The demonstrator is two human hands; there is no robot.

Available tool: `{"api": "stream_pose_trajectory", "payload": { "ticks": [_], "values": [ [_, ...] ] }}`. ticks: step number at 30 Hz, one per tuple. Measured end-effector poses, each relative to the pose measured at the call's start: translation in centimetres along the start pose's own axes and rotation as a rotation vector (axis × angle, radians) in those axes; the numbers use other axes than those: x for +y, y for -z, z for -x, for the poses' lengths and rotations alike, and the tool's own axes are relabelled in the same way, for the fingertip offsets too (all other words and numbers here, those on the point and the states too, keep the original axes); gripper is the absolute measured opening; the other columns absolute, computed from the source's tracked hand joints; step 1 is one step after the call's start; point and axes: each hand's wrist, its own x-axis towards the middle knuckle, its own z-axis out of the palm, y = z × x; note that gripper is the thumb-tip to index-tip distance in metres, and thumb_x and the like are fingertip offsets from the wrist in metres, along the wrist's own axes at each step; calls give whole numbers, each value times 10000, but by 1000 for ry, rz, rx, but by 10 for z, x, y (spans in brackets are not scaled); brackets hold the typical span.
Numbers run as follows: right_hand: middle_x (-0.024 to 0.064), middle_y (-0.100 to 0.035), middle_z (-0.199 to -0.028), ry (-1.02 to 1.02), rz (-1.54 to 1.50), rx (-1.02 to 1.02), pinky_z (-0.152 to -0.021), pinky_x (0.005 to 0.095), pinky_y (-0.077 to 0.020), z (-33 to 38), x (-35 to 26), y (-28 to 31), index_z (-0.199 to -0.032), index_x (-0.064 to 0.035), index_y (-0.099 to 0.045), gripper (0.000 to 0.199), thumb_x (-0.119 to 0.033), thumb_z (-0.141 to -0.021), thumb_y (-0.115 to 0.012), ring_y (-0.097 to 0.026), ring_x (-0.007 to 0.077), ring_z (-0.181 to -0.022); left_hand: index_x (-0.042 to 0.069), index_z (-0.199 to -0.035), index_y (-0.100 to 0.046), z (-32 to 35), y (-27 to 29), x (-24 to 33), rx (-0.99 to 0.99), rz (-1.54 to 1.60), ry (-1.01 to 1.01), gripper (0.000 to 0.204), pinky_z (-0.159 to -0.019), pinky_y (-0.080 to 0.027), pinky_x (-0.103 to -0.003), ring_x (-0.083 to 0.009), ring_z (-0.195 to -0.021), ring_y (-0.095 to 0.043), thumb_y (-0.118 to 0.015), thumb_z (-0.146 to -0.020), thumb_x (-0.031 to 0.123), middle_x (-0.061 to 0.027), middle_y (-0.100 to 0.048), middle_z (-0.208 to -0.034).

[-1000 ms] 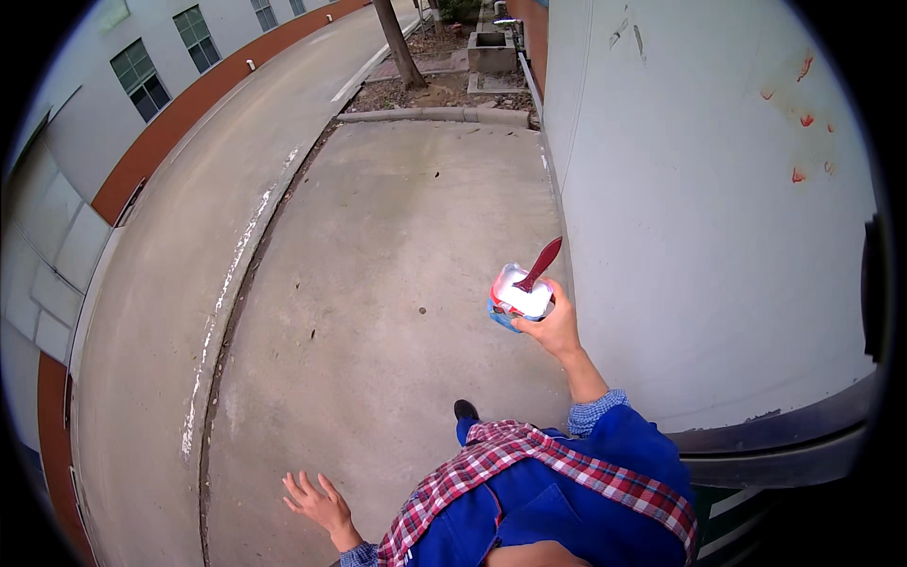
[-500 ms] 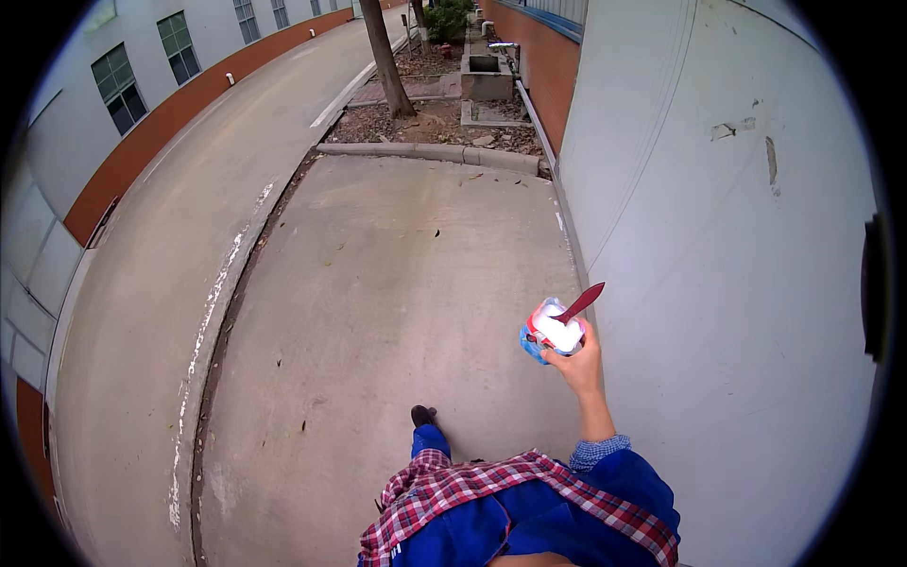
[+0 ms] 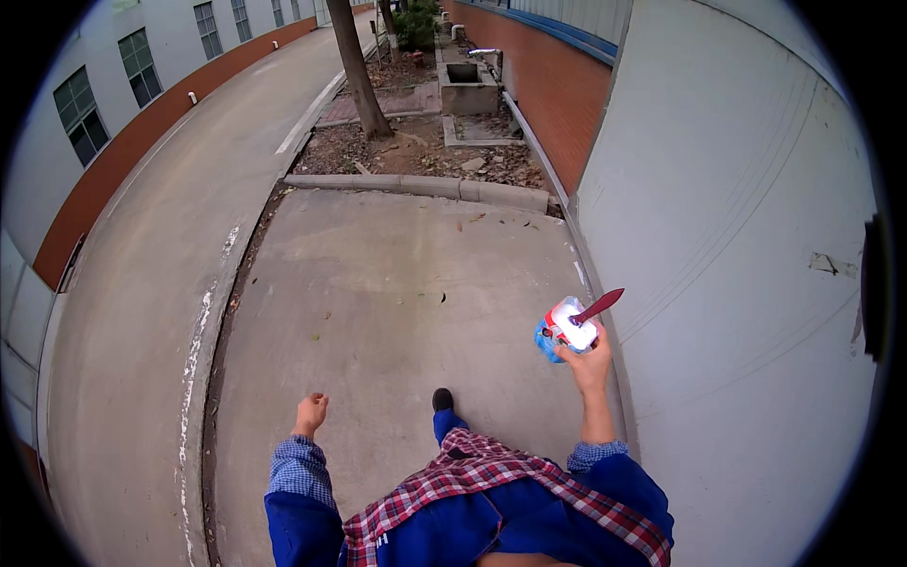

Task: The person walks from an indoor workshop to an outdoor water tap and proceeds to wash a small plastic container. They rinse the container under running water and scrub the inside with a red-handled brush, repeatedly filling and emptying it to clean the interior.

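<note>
My right hand (image 3: 591, 361) is wrapped round a small tub (image 3: 546, 338) with a blue and red printed side. A bright white surface shows at its top, too glaring to tell whether it is a lid or contents. From it a dark red handle (image 3: 600, 304) slants up to the right; its lower end is hidden, so its kind is unclear. Over the concrete at lower left hangs my left hand (image 3: 312, 414), fingers curled in, with nothing visible in it. Both sleeves are blue with checked cuffs, and a red plaid apron (image 3: 453, 472) covers my front.
A pale wall (image 3: 718, 246) runs close along my right. Ahead, a low concrete kerb (image 3: 425, 186) crosses before a leaf-strewn bed with a tree (image 3: 359, 76) and a concrete basin (image 3: 468, 94). A road (image 3: 161, 283) lies left of a seam in the paving.
My left hand has swung into view at lower left. The kerb and basin appear nearer and the feet have shifted, as in walking. My right hand still holds the tub.
</note>
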Motion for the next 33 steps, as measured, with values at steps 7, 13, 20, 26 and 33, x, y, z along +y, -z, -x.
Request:
{"api": "stream_pose_trajectory", "payload": {
  "ticks": [7,13,20,26,33],
  "values": [
    [117,-562,-1020,-15,-127,65,-806,307,-443,-160,20,-189,-1115,28,-459,684,-61,-510,-767,-551,197,-937,26,-1062,-580,-212,16,-54,-59,107,111,412,-768,-469,-332,-278,-824,-620,-526,-795,335,-172,-631,-927],
    [120,-570,-1000,23,47,124,-823,318,-425,-317,42,-331,-1120,27,-461,701,-108,-509,-777,-549,202,-926,24,-1062,-552,-260,22,-105,-381,354,876,378,-629,-485,-380,-258,-741,-620,-507,-814,305,-141,-621,-898],
    [120,-568,-1002,-4,-3,110,-819,303,-433,-474,57,-514,-1114,39,-461,675,-69,-523,-770,-550,181,-936,8,-1135,-476,-488,78,-128,-140,589,1090,403,-622,-474,-404,-272,-745,-604,-465,-838,280,-158,-594,-942],
    [101,-568,-1006,8,-11,188,-823,299,-428,-605,86,-657,-1108,36,-465,670,-56,-518,-768,-547,179,-927,15,-1103,-513,-851,143,3,-196,479,575,366,-585,-469,-338,-195,-698,-595,-484,-822,248,-112,-607,-866],
    [96,-560,-1009,2,10,147,-786,289,-448,-758,114,-824,-1102,28,-465,638,-41,-541,-760,-552,169,-904,1,-1069,-567,-1197,171,255,-163,313,-291,411,-730,-477,-302,-192,-796,-623,-528,-827,331,-145,-640,-897]
  ]
}}
